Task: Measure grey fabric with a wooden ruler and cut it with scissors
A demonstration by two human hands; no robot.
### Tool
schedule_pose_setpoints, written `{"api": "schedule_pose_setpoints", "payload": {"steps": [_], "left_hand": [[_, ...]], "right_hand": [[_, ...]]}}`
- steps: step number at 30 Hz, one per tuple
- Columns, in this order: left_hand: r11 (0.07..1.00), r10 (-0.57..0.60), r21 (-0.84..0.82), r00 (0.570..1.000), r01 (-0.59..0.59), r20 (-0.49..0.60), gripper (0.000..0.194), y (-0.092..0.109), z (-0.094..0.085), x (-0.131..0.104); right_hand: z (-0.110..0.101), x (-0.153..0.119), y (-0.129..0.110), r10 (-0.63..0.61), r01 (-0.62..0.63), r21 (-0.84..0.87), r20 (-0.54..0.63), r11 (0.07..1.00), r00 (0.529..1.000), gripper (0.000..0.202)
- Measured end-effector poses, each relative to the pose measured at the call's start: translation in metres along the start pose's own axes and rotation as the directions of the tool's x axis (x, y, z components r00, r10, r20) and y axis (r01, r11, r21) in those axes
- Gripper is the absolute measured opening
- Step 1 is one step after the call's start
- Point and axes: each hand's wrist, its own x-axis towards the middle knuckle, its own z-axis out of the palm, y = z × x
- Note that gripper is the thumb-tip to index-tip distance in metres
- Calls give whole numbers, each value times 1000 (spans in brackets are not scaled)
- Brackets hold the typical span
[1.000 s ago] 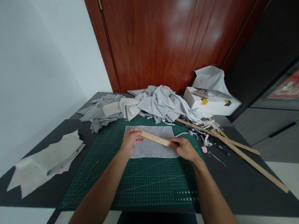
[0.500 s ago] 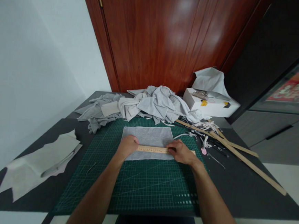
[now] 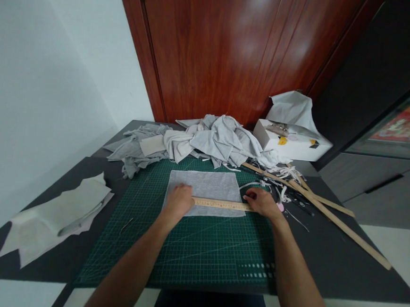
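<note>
Wooden ruler (image 3: 218, 204) across grey cloth (image 3: 213, 185), left fingers (image 3: 186, 193) closed over one end, right fingers (image 3: 254, 194) near the other, grip unclear

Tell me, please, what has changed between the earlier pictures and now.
The wooden ruler, first slanted over the gray cloth, now lies straight across it, nearer the person. The right hand has moved rightward along the ruler; the left hand remains towards its left end. The cutting mat and fabric heap stayed put.

Below centre, the left hand (image 3: 179, 200) and right hand (image 3: 263, 204) touched a ruler (image 3: 220, 204) on cloth (image 3: 214, 185); a door (image 3: 213, 45) rose at top centre.
</note>
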Motion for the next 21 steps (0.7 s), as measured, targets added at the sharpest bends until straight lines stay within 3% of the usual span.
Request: {"api": "schedule_pose_setpoints", "payload": {"steps": [4,7,9,14,18,21], "left_hand": [[986,135,110,983,-122,-125,35,19,7,-13],[929,369,99,911,-357,-182,30,32,21,-26],[895,446,82,874,-438,-196,28,35,31,-33],[892,447,44,862,-450,-238,27,26,46,-34],[904,423,55,869,-424,-258,32,21,52,-35],[913,405,67,881,-401,-246,37,23,55,-38]], "right_hand": [[4,1,2,-22,21,-18,-14,1000,1000,7],[4,1,5,-53,53,-19,-12,998,999,9],[4,1,6,-33,33,-17,-19,999,999,9],[8,4,9,35,-37,-22,-69,999,997,12],[11,15,7,-29,16,-61,-203,998,979,34],[13,27,0,-59,39,-106,-193,994,979,36]]}}
